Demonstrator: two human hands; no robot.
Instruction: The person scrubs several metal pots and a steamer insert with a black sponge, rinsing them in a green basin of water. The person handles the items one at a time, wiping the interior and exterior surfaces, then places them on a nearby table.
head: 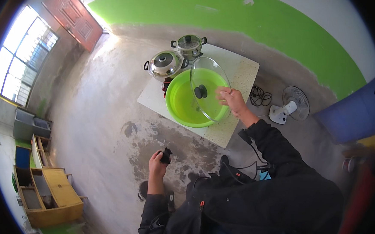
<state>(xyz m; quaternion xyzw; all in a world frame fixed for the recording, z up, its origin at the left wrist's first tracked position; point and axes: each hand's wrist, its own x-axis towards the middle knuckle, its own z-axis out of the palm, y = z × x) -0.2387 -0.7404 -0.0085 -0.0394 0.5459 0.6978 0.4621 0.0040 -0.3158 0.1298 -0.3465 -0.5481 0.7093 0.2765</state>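
My right hand point(233, 102) grips the rim of a round glass lid point(211, 67), held tilted on edge above a green plastic basin point(172, 108). A black knob point(201, 91) sits at the lid's middle. Shallow liquid appears to lie in the basin, though its depth is hard to judge. Lower and to the left, my left hand point(157, 162) holds a crumpled black cloth point(165, 155) over the floor, apart from basin and lid. Behind the basin are a lidded stainless steel pot point(164, 69) and a smaller steel pot with a glass lid point(189, 46).
The basin and pots stand on a low white table point(242, 67). A white electric fan point(288, 107) and a coiled black cable point(260, 96) lie to its right. A dark pan point(143, 190) is on the wet-stained floor point(179, 142). Wooden cabinets point(54, 195) line the left.
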